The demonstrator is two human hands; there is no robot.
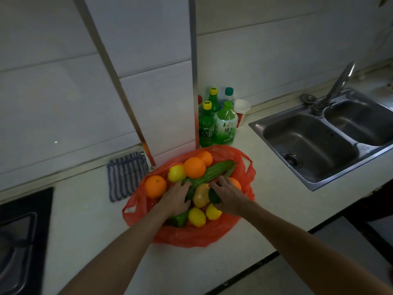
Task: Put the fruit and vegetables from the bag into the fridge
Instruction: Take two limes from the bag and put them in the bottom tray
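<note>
A red plastic bag (191,237) lies open on the pale counter, full of produce. In it are oranges (194,167), lemons (196,217), a long bitter gourd (210,172), a yellow-orange pepper (201,195) and a green pepper (177,219). My left hand (176,199) reaches into the bag with its fingers around the near end of the bitter gourd. My right hand (226,194) lies over the produce just right of the pepper, fingertips touching the gourd and a dark green leaf; its grip is unclear. No fridge is in view.
Several green drink bottles (225,126) and a white cup (241,109) stand behind the bag by a wall column. A striped cloth (125,175) lies to the left, a stove (19,241) at far left. A double steel sink (319,143) with a tap sits on the right.
</note>
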